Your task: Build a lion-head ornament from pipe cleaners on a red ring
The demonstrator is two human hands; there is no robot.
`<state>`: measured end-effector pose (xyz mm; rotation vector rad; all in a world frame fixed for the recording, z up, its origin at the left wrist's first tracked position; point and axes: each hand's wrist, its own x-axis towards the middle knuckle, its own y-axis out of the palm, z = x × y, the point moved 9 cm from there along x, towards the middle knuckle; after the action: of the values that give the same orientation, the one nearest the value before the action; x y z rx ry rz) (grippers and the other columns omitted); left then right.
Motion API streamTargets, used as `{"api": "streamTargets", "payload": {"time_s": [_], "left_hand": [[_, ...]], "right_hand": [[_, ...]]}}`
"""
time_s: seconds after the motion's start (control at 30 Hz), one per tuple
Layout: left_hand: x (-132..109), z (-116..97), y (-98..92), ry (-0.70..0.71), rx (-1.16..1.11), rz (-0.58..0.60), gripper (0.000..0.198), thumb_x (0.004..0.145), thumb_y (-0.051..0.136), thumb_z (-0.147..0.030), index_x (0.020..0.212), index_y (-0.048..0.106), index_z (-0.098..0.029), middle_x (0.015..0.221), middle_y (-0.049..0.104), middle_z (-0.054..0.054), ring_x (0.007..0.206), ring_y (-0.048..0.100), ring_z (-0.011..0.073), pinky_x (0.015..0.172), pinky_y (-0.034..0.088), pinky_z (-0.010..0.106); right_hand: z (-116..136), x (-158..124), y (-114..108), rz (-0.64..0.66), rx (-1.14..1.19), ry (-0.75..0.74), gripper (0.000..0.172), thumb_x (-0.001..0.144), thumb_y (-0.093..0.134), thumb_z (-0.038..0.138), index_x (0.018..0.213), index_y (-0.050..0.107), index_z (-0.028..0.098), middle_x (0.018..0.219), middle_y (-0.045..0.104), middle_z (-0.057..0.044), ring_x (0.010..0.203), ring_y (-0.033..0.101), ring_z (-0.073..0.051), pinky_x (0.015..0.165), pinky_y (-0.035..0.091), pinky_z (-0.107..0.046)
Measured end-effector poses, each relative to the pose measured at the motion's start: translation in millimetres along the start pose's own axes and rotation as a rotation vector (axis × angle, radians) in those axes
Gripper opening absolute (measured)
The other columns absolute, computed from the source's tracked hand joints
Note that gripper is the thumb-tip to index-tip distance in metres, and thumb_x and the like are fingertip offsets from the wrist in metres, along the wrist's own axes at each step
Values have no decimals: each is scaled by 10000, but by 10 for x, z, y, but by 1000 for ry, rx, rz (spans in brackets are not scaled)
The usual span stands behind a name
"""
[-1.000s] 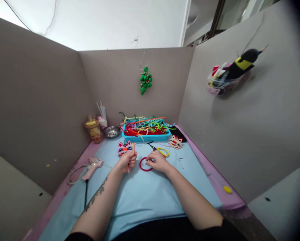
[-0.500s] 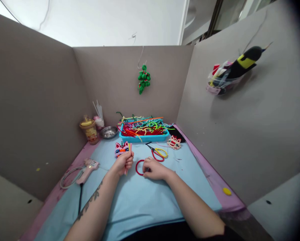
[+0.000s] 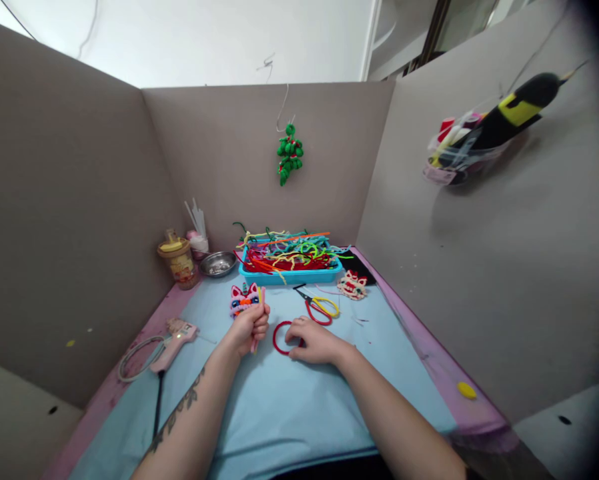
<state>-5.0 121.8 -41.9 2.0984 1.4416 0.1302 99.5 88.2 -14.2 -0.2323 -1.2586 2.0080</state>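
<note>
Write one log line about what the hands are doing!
left hand: gripping pipe cleaners upright | right hand: touching red ring, flat on blue mat | scissors: behind ring, untouched

Partitioned craft booth: pipe-cleaner tray

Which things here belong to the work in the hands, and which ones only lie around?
In use: left hand grips pipe cleaner stems; right hand touches red ring.
Lying about: scissors, blue tray, glue gun, pink lion face, white lion face, steel bowl.
</note>
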Motion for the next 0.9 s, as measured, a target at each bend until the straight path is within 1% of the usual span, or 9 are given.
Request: {"api": "streamTargets", "payload": {"time_s": [0.17, 0.3, 0.4, 0.47, 0.53, 0.63, 0.73, 0.83, 0.9], "left_hand": [[-10, 6, 76, 32, 40, 27, 228, 809, 531, -374, 895, 459, -176, 487, 282, -98, 356, 176, 28, 348, 150, 135], [-5, 27, 79, 38, 47, 19, 205, 808, 531, -356, 855, 455, -171, 519, 334, -83, 366, 214, 26, 355, 191, 137], [5, 32, 65, 66, 56, -6, 198, 808, 530, -343, 862, 467, -163, 546, 372, -70, 380, 251, 28, 367, 243, 145], [6, 51, 85, 71, 71, -5, 200, 800, 544, -326, 886, 481, -156, 576, 405, -56, 399, 298, 34, 387, 295, 157], [2, 77, 136, 63, 83, 25, 213, 790, 563, -311, 909, 496, -147, 614, 438, -39, 425, 342, 40, 409, 334, 169], [-7, 91, 184, 58, 89, 55, 224, 788, 575, -304, 922, 512, -136, 645, 462, -25, 436, 358, 39, 421, 352, 176], [-1, 79, 147, 67, 84, 30, 211, 790, 576, -300, 907, 520, -133, 640, 461, -25, 431, 358, 39, 413, 347, 173], [11, 80, 105, 72, 74, 10, 186, 788, 577, -288, 872, 533, -128, 643, 468, -19, 445, 391, 47, 420, 363, 177], [8, 103, 116, 59, 77, 20, 175, 781, 587, -277, 847, 546, -120, 662, 488, -6, 477, 441, 59, 451, 396, 190]], "right_hand": [[-106, 8, -18, -65, 1, 60, 199, 684, 672, 253, 867, 631, 184, 814, 567, -31, 779, 515, -165, 694, 385, -255], [-165, 12, -58, -130, -2, 86, 154, 708, 646, 229, 850, 635, 173, 820, 579, -41, 794, 524, -166, 718, 391, -264], [-187, 15, -106, -199, 18, 100, 86, 758, 591, 214, 818, 634, 170, 811, 590, -43, 798, 529, -160, 729, 390, -266], [-232, 11, -143, -257, 31, 135, 94, 792, 544, 202, 807, 633, 173, 802, 591, -40, 782, 530, -151, 719, 387, -260], [-318, -6, -193, -324, 28, 199, 131, 813, 505, 193, 789, 632, 173, 790, 591, -37, 766, 528, -144, 707, 383, -255], [-502, -75, -317, -427, -25, 331, 161, 807, 480, 175, 743, 627, 170, 767, 593, -40, 759, 522, -152, 695, 374, -259], [-672, -171, -466, -513, -57, 428, 162, 783, 474, 156, 748, 631, 174, 766, 606, -50, 773, 521, -165, 712, 375, -272], [-754, -233, -551, -577, -3, 469, 155, 764, 483, 180, 752, 637, 173, 773, 609, -57, 763, 527, -174, 720, 390, -293], [-722, -224, -538, -610, 112, 447, 136, 751, 509, 225, 752, 636, 174, 774, 610, -51, 750, 533, -175, 720, 405, -304]]}}
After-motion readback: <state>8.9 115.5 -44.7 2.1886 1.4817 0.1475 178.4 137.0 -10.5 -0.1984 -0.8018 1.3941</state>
